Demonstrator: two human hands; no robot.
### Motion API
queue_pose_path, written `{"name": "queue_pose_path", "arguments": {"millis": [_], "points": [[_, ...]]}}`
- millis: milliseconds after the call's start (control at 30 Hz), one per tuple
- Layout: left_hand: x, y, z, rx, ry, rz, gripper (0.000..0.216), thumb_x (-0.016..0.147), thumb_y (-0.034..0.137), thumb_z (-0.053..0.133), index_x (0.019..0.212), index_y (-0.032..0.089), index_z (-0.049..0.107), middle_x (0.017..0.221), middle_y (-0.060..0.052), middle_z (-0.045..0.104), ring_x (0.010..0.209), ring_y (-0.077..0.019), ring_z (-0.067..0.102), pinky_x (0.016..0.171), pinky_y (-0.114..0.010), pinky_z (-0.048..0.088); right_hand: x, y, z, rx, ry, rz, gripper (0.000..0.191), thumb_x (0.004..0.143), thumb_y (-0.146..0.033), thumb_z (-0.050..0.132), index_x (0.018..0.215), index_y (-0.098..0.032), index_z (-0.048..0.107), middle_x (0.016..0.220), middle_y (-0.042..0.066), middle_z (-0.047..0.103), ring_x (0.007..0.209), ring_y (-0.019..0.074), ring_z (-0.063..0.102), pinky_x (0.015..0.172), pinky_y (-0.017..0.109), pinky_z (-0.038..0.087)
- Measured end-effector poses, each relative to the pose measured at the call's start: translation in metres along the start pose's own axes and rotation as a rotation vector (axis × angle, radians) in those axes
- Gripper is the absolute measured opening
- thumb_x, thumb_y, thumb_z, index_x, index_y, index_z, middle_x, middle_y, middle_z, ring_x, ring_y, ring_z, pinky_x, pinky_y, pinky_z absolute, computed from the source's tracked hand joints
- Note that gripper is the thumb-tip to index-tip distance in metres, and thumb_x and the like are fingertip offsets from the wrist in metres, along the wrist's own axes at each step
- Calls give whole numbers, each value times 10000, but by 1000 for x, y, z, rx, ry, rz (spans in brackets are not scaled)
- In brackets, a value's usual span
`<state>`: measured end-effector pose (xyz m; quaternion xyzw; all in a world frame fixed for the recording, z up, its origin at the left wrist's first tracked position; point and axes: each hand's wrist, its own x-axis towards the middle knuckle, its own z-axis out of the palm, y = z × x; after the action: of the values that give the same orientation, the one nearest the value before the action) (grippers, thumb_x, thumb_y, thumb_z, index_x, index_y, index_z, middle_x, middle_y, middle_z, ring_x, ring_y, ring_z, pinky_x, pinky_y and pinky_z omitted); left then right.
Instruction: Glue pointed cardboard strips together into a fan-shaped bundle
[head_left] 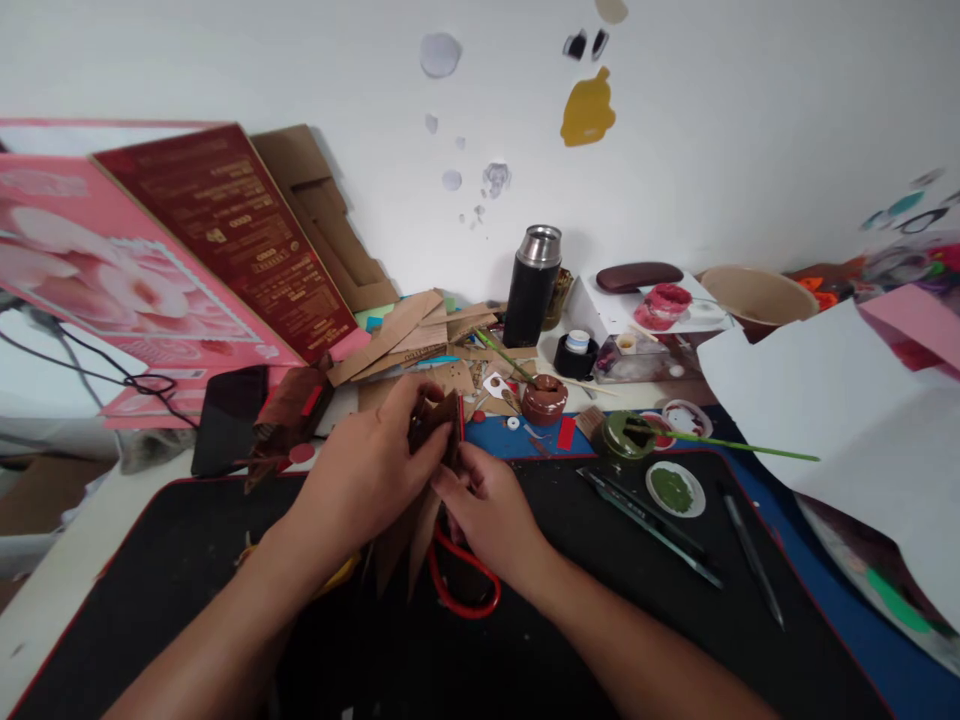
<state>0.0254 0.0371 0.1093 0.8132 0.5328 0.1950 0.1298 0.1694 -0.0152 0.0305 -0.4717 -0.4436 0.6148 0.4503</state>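
A person's left hand [375,465] pinches brown cardboard [401,540] between thumb and fingers, its lower edges below them. The right hand [499,510] curls just beside; whether its fingers grip anything cannot be told. Below those fingers, a red loop [459,607] shows over a black mat [420,670].

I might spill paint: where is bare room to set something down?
Bare mat lies between its left edge and the left forearm, and between the right forearm and the pen-like tools. Crowded: behind the mat, cardboard scraps and paint jars.
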Motion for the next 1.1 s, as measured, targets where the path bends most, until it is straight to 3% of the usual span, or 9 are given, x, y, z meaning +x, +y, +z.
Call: {"name": "queue_pose_path", "arguments": {"millis": [200, 367, 467, 567, 700, 967, 1100], "points": [[-15, -5, -9, 32, -61, 55, 494, 972, 421, 583, 1414, 216, 505, 1101, -120, 799, 889, -313, 791, 751, -381, 570, 0, -1, 0, 118, -63, 48, 485, 929, -689, 691, 836, -238, 539, 498, -98, 486, 388, 106, 435, 413, 242, 340], [-22, -10, -17, 117, -124, 69, 557, 999, 492, 542, 1466, 193, 495, 955, -115, 800, 793, -335, 775, 689, -395, 536, 0, -3, 0, 125, -67, 33, 487, 930, -696, 680, 849, -235, 548, 476, -104, 480, 372, 100, 431, 398, 227, 327], [-20, -12, -20, 198, -135, 53, 502, 987, 488, 530, 1385, 184, 571, 923, -112, 791, 795, -338, 755, 710, -403, 525, -2, -5, 1, 139, -83, 23, 461, 931, -676, 685, 911, -228, 579, 457, -109, 480, 362, 103, 428, 392, 223, 318], [-13, -16, -22, 181, -129, 75, 321, 973, 438, 506, 1144, 215, 662, 919, -99, 776, 810, -312, 728, 739, -394, 517, -3, -6, 0, 128, -95, 6, 455, 927, -664, 702, 967, -223, 595, 453, -114, 489, 355, 100, 430, 397, 221, 323], [-5, -18, -26, 143, -157, 88, 218, 946, 417, 522, 965, 241, 649, 861, -69, 744, 805, -288, 705, 746, -388, 502, -3, -6, -2, 102, -121, -7, 479, 917, -690, 702, 926, -230, 567, 454, -108, 495, 357, 101, 458, 398, 219, 307], [-5, -22, -30, 86, -136, 79, 192, 936, 412, 567, 969, 259, 679, 795, -30, 723, 731, -223, 664, 724, -342, 489, -4, -6, -1, 46, -170, -57, 497, 922, -712, 668, 984, -225, 592, 465, -116, 494, 358, 97, 456, 390, 214, 310], [-7, -19, -33, 130, -143, 97, 172, 946, 387, 543, 943, 254, 652, 838, -38, 741, 753, -225, 671, 700, -329, 467, -1, -7, -3, 79, -96, -105, 519, 926, -738, 640, 975, -223, 602, 486, -111, 500, 371, 96, 464, 403, 218, 360]]}}
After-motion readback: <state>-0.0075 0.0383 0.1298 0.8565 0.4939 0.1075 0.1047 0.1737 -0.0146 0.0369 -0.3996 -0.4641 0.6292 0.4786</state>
